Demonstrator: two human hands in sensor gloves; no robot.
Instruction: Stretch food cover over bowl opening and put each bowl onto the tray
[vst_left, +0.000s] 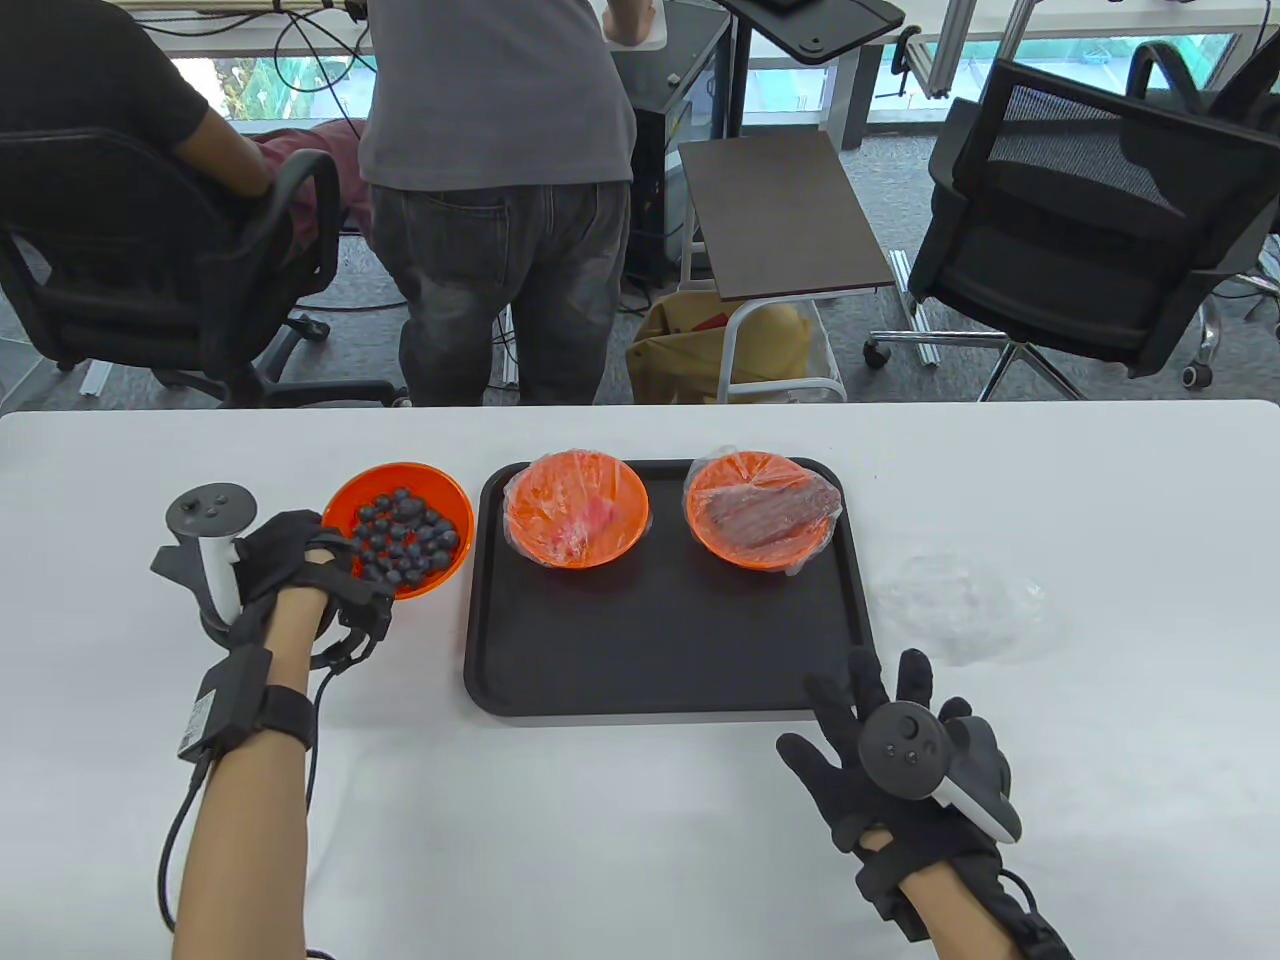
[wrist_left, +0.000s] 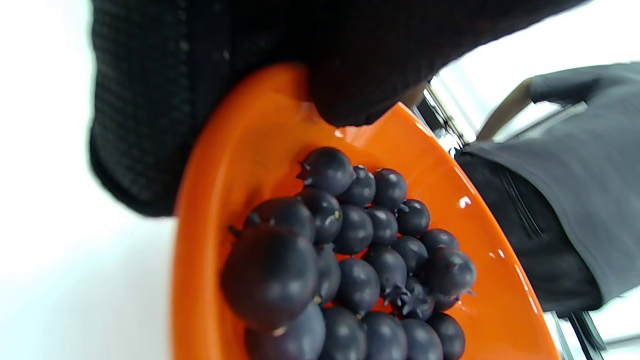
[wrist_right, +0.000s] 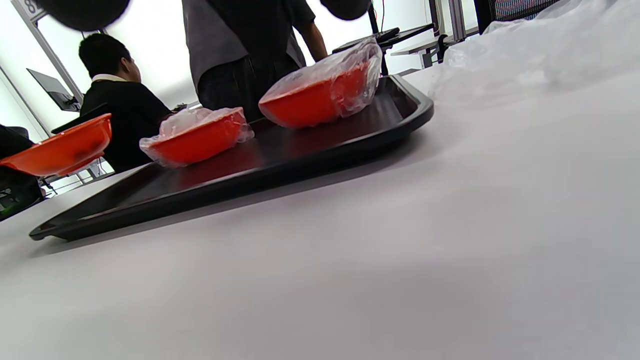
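Observation:
An uncovered orange bowl (vst_left: 445, 488) of blueberries (vst_left: 405, 535) is left of the black tray (vst_left: 650, 650). My left hand (vst_left: 300, 560) grips its near-left rim. In the left wrist view the thumb (wrist_left: 350, 95) hooks over the rim of the bowl (wrist_left: 225, 165) above the blueberries (wrist_left: 350, 250). In the right wrist view this bowl (wrist_right: 60, 147) seems slightly raised. Two orange bowls (vst_left: 575, 510) (vst_left: 762, 510) with clear covers stand on the tray's far half. A loose clear food cover (vst_left: 960, 605) lies right of the tray. My right hand (vst_left: 880, 715) is open, fingers spread, at the tray's near-right corner.
Beyond the table's far edge a person stands (vst_left: 500, 200), another sits in a chair (vst_left: 120, 200), and an office chair (vst_left: 1080, 220) and a small side table (vst_left: 780, 215) are there. The right wrist view shows the tray (wrist_right: 280, 160) from low down.

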